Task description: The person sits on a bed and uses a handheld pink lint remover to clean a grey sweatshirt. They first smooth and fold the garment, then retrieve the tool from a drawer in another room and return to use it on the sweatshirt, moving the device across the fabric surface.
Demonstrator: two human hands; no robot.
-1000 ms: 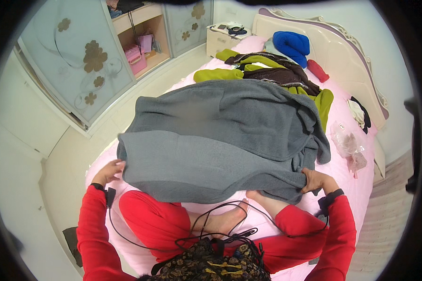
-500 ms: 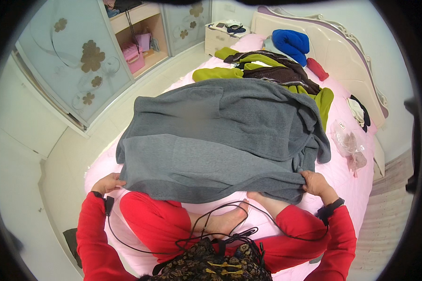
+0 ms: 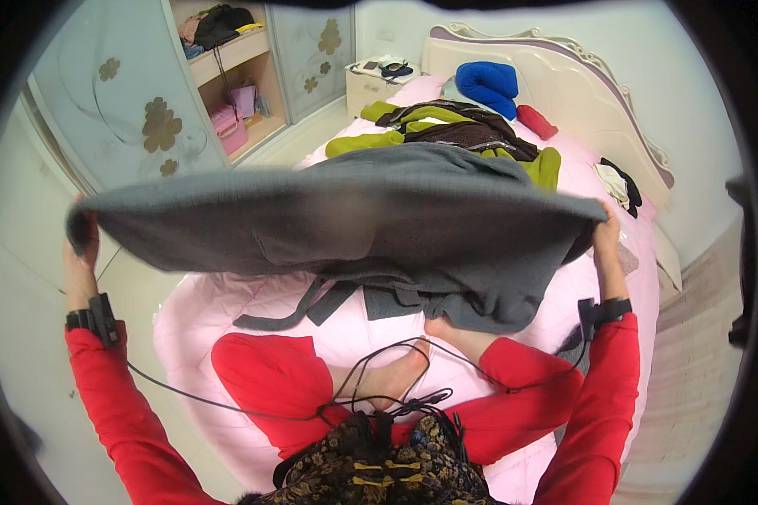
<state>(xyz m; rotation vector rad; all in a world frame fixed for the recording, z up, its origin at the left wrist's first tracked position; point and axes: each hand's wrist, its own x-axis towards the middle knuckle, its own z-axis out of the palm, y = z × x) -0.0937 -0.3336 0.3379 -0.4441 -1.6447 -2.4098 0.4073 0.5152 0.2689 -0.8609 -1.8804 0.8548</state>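
Observation:
A large grey fleece robe point(image 3: 446, 244) with loose belt strips is lifted in front of me, stretched between my two hands. My left hand point(image 3: 82, 257) is raised at the far left, closed on one corner; the fabric covers part of its fingers. At the opposite corner, my right hand point(image 3: 606, 236) is closed on the edge. The robe's lower part and belt strips hang down onto the pink bedding point(image 3: 202, 311) near my crossed legs. Farther back, another part of the robe still rests on the bed.
Green and dark brown clothes point(image 3: 472, 126) lie behind the robe, with a folded blue item point(image 3: 487, 87) and a red roll point(image 3: 536, 122) near the headboard point(image 3: 547, 76). A black cable point(image 3: 253, 412) runs between my wrists across my lap. A wardrobe point(image 3: 135, 93) stands left.
Both hands have risen and moved apart, my left far out to the left. The robe's near edge has lifted off the bed and its belt strips now show beneath.

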